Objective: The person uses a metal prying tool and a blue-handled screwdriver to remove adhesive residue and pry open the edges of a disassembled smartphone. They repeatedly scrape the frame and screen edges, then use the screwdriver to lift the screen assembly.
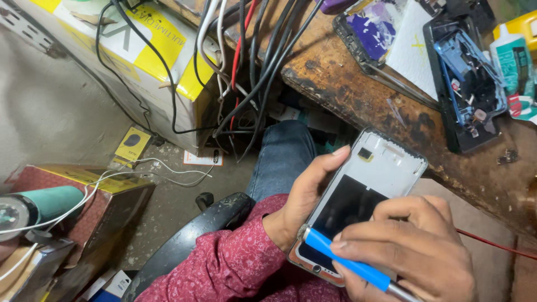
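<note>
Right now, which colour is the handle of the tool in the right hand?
Blue, with a metal end: the tool handle in the right hand shows best in the head view.

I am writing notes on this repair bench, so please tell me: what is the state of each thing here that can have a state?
Phone frame: opened, inner side up, held above the lap.
Blue-handled tool: gripped, lying across the phone frame's lower end.
Left hand: holds the phone frame from its side.
Right hand: closed around the tool.
Second phone: opened, insides exposed, lying on the wooden bench.
Glue bottle: lying on the bench; cap not clear.
</note>
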Motion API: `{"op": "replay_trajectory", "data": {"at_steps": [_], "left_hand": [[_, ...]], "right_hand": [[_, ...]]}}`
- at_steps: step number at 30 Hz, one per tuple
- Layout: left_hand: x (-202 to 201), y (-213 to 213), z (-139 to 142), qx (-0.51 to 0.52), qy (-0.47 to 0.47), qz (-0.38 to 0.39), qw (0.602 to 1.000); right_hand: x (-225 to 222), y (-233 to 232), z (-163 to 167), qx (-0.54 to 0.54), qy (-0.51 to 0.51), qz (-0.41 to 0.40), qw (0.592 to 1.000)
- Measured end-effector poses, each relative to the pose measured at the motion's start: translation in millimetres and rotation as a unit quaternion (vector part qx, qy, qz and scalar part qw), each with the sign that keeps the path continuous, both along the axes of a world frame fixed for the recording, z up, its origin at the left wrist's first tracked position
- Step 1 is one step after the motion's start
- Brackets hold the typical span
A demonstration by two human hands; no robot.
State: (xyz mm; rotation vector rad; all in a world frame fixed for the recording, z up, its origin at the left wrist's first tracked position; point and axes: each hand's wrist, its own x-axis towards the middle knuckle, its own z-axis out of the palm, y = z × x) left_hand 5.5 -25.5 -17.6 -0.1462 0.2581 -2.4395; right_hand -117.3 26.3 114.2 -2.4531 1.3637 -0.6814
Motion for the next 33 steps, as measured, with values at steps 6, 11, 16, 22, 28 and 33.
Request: {"op": "replay_trajectory", "data": {"at_steps": [6,11,16,22,28,33], "left_hand": [[11,4,4,-0.054,0.111,-0.051,0.991],[6,2,5,0.016,-0.008,-0.078,0.997],[6,6,-2,-0.008,0.078,-0.132,0.988],[10,10,-13,-0.058,0.044,-0.145,0.987],[8,12,-9,-0.128,-0.056,-0.107,0.984],[7,11,-2,-0.169,-0.153,-0.049,0.973]], "right_hand": [[3,-35,45,-0.033,0.075,-0.043,0.996],[11,-31,42,-0.046,0.050,-0.036,0.997],[-9,-25,39,-0.022,0.056,-0.085,0.995],[-9,-32,44,-0.035,0.082,-0.061,0.994],[-4,-22,47,-0.039,0.073,-0.145,0.986],[-6,-4,34,-0.038,0.088,-0.282,0.955]]}}
